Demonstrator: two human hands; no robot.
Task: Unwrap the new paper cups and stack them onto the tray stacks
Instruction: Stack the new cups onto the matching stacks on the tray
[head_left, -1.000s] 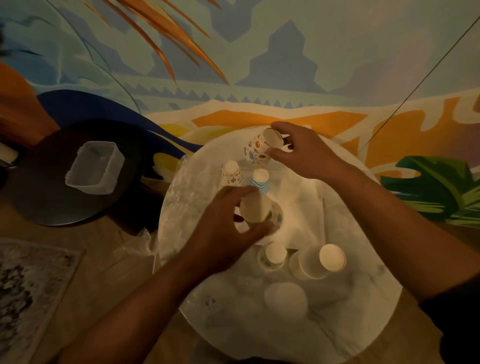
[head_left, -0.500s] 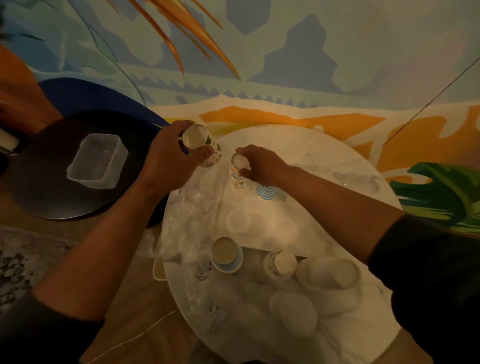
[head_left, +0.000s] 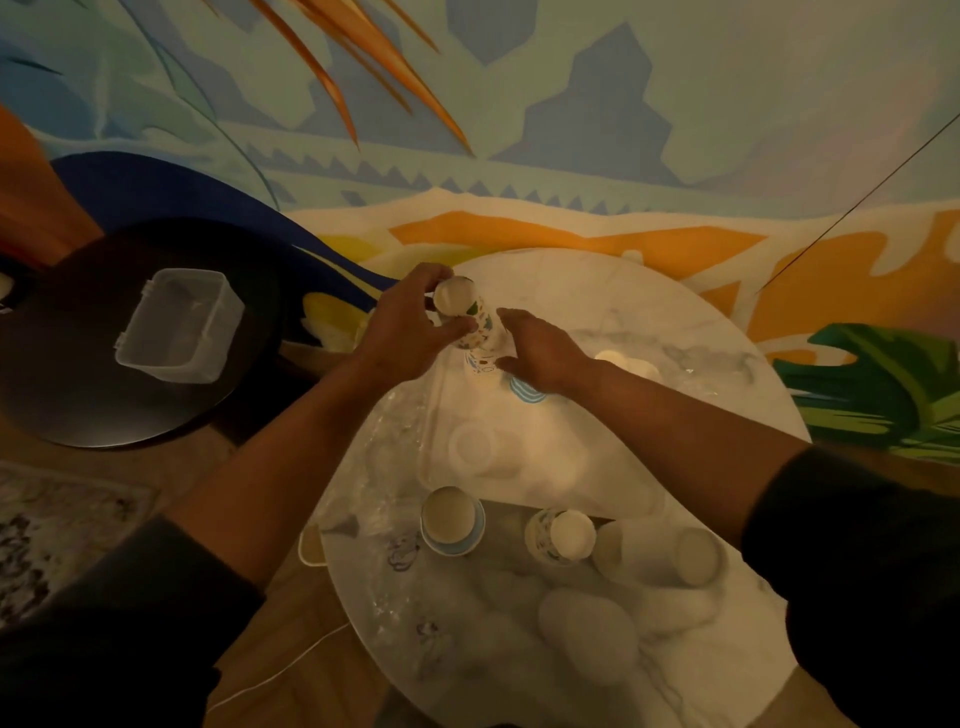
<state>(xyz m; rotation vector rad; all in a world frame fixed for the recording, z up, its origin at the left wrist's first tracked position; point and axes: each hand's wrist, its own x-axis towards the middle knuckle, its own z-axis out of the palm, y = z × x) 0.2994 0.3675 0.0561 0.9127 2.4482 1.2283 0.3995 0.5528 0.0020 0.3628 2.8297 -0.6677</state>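
My left hand grips a patterned paper cup upside down, its pale base facing me, on top of a patterned stack at the far left of the white tray. My right hand lies beside that stack with its fingers against it and partly hides a blue-striped stack. Nearer me, a blue-rimmed cup, a patterned cup and plain white cups stand on the marble table.
The round marble table carries crumpled clear plastic wrap along its left side. A dark round side table at left bears a clear plastic box. A painted wall runs behind; a rug lies at lower left.
My left hand has carried its patterned cup rightward onto the patterned stack. My right hand has let go of the stack's top and now lies against its side.
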